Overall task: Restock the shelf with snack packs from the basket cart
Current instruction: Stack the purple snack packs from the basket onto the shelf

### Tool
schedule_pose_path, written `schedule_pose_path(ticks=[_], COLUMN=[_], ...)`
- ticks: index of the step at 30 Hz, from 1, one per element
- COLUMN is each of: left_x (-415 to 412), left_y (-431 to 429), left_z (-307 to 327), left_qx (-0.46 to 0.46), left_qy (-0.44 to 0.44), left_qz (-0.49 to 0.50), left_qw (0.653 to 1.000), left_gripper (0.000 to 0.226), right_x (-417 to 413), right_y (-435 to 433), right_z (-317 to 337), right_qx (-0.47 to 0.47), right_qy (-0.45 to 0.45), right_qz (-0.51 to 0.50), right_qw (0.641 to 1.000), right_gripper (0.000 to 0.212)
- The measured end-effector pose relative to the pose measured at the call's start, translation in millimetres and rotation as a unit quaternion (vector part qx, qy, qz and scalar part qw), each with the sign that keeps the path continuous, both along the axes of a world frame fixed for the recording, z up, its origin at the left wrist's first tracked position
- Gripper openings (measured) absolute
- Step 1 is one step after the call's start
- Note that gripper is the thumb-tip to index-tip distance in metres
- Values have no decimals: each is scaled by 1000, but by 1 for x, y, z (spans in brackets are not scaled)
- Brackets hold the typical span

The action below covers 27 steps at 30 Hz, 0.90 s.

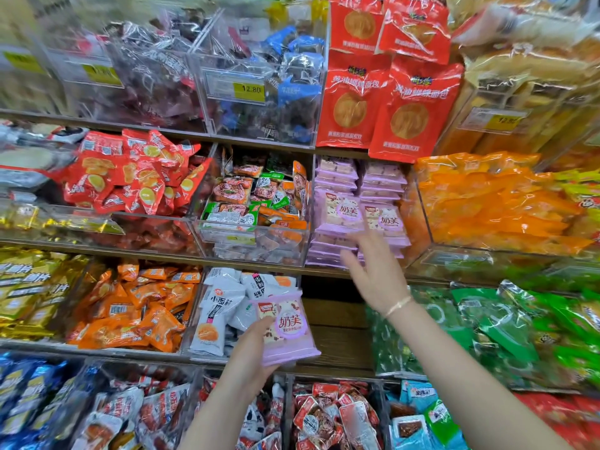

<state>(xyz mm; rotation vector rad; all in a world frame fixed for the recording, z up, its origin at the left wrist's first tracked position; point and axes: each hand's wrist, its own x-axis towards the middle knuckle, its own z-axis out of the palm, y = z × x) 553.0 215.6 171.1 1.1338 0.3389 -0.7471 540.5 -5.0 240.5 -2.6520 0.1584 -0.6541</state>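
Note:
My left hand [250,349] grips a pink snack pack [287,326] from below, held upright in front of the third shelf. Two stacks of the same pink packs [357,209] fill a section of the second shelf, just right of centre. My right hand [373,271] is raised in front of those stacks with its fingers spread and straight, the fingertips at the front packs. It holds nothing. A thin bracelet sits on that wrist. The basket cart is out of view.
Clear plastic bins [253,235] line the shelves, filled with red, orange, white and green packs. Large red bags [386,102] hang above the pink stacks. Orange packs [487,203] lie to their right. An open wooden gap [334,323] shows below the stacks.

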Motion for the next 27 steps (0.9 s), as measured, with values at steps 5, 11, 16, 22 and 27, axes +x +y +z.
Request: schedule_pose_path(ticks=[5, 11, 16, 22, 27], left_x=[1, 3, 6, 6, 4], left_y=[-17, -39, -51, -28, -20], left_z=[17, 28, 11, -58, -90], left_qx=[-46, -92, 39, 403, 486], left_qy=[-16, -22, -133, -475, -582], left_qz=[-47, -91, -191, -230, -270], left_qw=[998, 991, 972, 748, 593], left_gripper=[40, 55, 48, 54, 58], right_x=[-39, -50, -59, -57, -18], right_y=[41, 28, 3, -31, -50], right_z=[-24, -40, -28, 17, 46], right_qx=[-61, -52, 48, 92, -16], right_qy=[115, 134, 58, -94, -124], right_qz=[214, 203, 113, 1, -26], right_qw=[968, 969, 991, 991, 992], right_gripper=[59, 48, 36, 41, 35])
